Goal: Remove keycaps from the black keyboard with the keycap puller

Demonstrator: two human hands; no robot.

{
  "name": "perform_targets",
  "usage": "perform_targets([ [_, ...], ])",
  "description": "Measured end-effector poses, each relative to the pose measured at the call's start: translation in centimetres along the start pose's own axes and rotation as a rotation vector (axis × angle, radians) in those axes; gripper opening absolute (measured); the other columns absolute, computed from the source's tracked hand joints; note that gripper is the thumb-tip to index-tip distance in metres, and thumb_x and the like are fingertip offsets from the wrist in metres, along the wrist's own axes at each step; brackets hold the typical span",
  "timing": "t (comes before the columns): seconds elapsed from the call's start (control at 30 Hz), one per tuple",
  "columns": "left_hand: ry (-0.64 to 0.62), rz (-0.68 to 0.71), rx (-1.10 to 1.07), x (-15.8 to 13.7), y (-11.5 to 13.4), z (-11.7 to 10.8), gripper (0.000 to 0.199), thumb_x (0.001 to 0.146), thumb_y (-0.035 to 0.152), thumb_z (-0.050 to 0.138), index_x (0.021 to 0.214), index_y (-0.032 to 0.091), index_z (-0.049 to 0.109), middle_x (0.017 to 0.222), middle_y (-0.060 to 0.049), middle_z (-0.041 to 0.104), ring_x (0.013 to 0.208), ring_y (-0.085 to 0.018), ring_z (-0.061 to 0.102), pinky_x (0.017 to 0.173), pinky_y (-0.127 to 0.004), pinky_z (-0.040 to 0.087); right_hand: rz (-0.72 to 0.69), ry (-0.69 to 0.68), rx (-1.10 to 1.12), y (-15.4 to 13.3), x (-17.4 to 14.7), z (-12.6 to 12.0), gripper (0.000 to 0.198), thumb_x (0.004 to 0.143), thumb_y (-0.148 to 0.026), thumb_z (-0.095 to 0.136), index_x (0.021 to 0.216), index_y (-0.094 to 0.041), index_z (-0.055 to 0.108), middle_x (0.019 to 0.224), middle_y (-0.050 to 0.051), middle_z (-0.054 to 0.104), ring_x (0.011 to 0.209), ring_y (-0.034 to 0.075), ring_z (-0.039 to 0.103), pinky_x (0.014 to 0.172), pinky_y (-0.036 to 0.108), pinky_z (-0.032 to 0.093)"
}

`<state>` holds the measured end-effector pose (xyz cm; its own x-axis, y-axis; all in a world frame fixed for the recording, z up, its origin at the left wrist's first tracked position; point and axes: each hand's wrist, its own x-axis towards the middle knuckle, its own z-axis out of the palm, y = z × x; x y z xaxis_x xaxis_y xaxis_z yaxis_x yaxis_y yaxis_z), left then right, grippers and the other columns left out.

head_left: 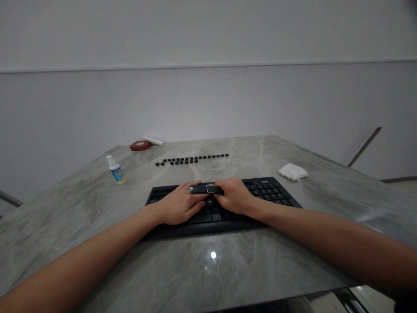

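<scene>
A black keyboard [216, 217] lies flat on the table in front of me. My right hand [236, 195] is closed around one end of a slim black tool [206, 189] with a light outline on its side. The tool points left above the keys, and its small pale tip reaches my left hand's fingers. My left hand [180, 203] rests on the left half of the keyboard, fingers stretched out and lying flat. Both hands hide many keys. Behind the keyboard, loose black keycaps [186, 159] lie in two rows.
A white spray bottle [116, 169] with a blue label stands at the left. Farther back are a reddish-brown box [140, 145] and a white strip [154, 141]. A folded white cloth [293, 171] lies right. The grey marbled table [156, 274] meets a wall.
</scene>
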<state>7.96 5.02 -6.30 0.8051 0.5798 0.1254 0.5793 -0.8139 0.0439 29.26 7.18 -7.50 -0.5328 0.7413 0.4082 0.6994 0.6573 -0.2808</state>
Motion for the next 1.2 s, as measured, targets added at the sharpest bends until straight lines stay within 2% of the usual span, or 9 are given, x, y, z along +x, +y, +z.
perform_targets([
  [0.17, 0.035, -0.033, 0.008, -0.3, -0.2, 0.4, 0.044, 0.099, 0.033, 0.033, 0.139, 0.020, 0.042, 0.146, -0.009, 0.042, 0.136, -0.031, 0.034, 0.111, -0.050, 0.031, -0.052, -0.009, -0.036, 0.0, -0.2, 0.1, 0.023, 0.075, -0.016, 0.054, 0.088, -0.015, 0.072, 0.080, 0.010, 0.073, 0.068, 0.021, 0.064, 0.062, 0.028, 0.040],
  [0.37, 0.067, -0.021, -0.007, -0.4, -0.4, 0.7, 0.047, 0.099, 0.034, 0.033, 0.144, 0.022, 0.033, 0.147, -0.008, 0.041, 0.137, -0.030, 0.033, 0.110, -0.050, 0.032, -0.131, -0.013, -0.031, 0.1, -0.3, 0.3, 0.031, 0.074, -0.013, 0.054, 0.100, -0.015, 0.071, 0.087, 0.010, 0.073, 0.072, 0.021, 0.065, 0.067, 0.028, 0.044],
  [0.53, 0.076, -0.028, -0.021, -0.4, -0.3, 0.7, 0.049, 0.099, 0.034, 0.034, 0.145, 0.021, 0.030, 0.146, -0.008, 0.042, 0.135, -0.029, 0.035, 0.110, -0.049, 0.033, -0.177, -0.004, 0.003, 0.3, -0.3, 0.5, 0.027, 0.075, -0.014, 0.053, 0.096, -0.014, 0.070, 0.086, 0.010, 0.074, 0.072, 0.021, 0.066, 0.068, 0.028, 0.046],
  [0.8, 0.073, -0.034, -0.064, -0.4, -0.3, 0.8, 0.049, 0.099, 0.033, 0.035, 0.146, 0.025, 0.028, 0.147, -0.004, 0.041, 0.137, -0.028, 0.033, 0.111, -0.049, 0.031, -0.190, -0.035, 0.016, 0.2, -0.5, 0.5, 0.029, 0.077, -0.014, 0.052, 0.101, -0.013, 0.069, 0.090, 0.011, 0.073, 0.074, 0.021, 0.065, 0.070, 0.029, 0.046],
  [0.9, 0.071, -0.011, -0.054, -0.3, -0.3, 0.6, 0.047, 0.099, 0.032, 0.035, 0.145, 0.025, 0.033, 0.146, -0.005, 0.043, 0.136, -0.028, 0.036, 0.111, -0.048, 0.031, -0.132, -0.023, 0.103, 0.3, -0.2, 0.4, 0.023, 0.076, -0.012, 0.052, 0.089, -0.014, 0.070, 0.082, 0.008, 0.072, 0.069, 0.018, 0.063, 0.067, 0.027, 0.044],
  [1.03, 0.025, 0.019, -0.049, -0.1, -0.2, 0.2, 0.045, 0.099, 0.031, 0.032, 0.144, 0.024, 0.035, 0.149, -0.004, 0.038, 0.136, -0.027, 0.035, 0.111, -0.047, 0.030, 0.113, -0.021, 0.314, 0.7, 0.7, 0.1, 0.015, 0.075, -0.015, 0.055, 0.067, -0.014, 0.066, 0.062, 0.001, 0.064, 0.061, 0.015, 0.056, 0.056, 0.023, 0.037],
  [1.13, 0.014, -0.003, -0.044, 0.0, -0.1, 0.1, 0.047, 0.100, 0.033, 0.031, 0.146, 0.024, 0.032, 0.152, -0.002, 0.031, 0.140, -0.027, 0.028, 0.113, -0.048, 0.027, 0.204, -0.022, 0.387, 0.9, 1.1, 0.0, 0.014, 0.074, -0.017, 0.056, 0.064, -0.014, 0.066, 0.058, 0.000, 0.059, 0.059, 0.014, 0.052, 0.054, 0.022, 0.033],
  [1.2, 0.010, -0.016, -0.049, 0.0, 0.0, 0.1, 0.047, 0.100, 0.033, 0.031, 0.146, 0.025, 0.030, 0.152, -0.002, 0.033, 0.139, -0.028, 0.030, 0.112, -0.048, 0.028, 0.214, -0.010, 0.348, 0.8, 1.1, -0.1, 0.013, 0.073, -0.018, 0.056, 0.067, -0.015, 0.067, 0.060, 0.000, 0.061, 0.060, 0.014, 0.052, 0.055, 0.023, 0.033],
])
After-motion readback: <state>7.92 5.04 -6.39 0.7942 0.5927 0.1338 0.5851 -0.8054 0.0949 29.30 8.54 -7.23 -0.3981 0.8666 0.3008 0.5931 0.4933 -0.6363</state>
